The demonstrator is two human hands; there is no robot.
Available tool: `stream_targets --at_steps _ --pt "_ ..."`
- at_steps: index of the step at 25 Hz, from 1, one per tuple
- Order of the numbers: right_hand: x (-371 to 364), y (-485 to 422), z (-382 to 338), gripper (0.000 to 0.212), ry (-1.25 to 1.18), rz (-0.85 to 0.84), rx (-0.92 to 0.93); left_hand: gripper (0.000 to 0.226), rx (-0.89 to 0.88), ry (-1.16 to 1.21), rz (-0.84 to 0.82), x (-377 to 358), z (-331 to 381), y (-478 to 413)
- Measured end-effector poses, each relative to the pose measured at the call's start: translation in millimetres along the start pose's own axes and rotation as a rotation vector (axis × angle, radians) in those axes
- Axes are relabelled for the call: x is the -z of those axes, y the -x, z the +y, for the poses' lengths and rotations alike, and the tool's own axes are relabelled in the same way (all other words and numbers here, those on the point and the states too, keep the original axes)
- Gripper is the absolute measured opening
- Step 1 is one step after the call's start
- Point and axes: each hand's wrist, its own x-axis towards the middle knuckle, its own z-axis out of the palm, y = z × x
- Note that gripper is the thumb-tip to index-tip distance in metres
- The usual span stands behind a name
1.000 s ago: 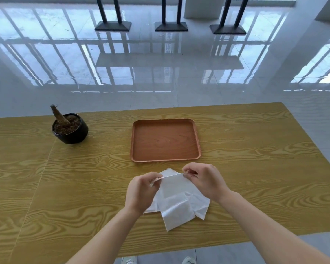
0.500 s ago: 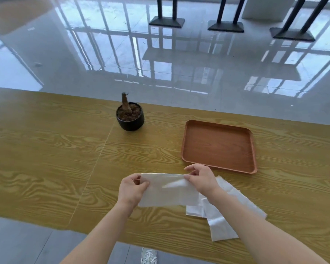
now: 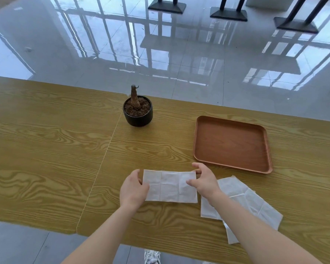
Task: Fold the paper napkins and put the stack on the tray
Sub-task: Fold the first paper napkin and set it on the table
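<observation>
A white paper napkin (image 3: 170,185) lies spread as a flat rectangle on the wooden table, held at both short ends. My left hand (image 3: 133,189) grips its left edge and my right hand (image 3: 203,180) pinches its right edge. A loose pile of other white napkins (image 3: 255,204) lies to the right, partly hidden under my right forearm. The brown wooden tray (image 3: 231,142) sits beyond my right hand with nothing on it.
A small black pot with a bare stub of plant (image 3: 138,111) stands at the back, left of the tray. A seam (image 3: 103,159) splits the tabletop. The near table edge (image 3: 160,248) runs close below the napkins, with shiny floor beyond the far edge.
Both hands lifted one napkin off the pile, carried it left and laid it out flat on the table. The view swung left, so the tray and pile now sit to the right.
</observation>
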Motion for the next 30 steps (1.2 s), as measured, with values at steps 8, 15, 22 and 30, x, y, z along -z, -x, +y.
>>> stream_targets --at_steps 8,15,22,30 --pt "-5 17 -7 0.071 0.162 0.081 -0.021 0.04 -0.506 -0.395 0.034 -22 -9 41" --pt "-19 34 -29 0.048 -0.19 -0.061 0.078 0.045 -0.477 -0.507 0.048 -29 -28 55" --pt "-19 17 -13 0.032 0.636 -0.102 0.697 0.051 -0.487 -0.45 0.069 -27 -39 60" --pt "-21 13 23 0.041 1.09 -0.153 0.791 0.051 -0.362 -0.619 0.085 -36 -47 65"
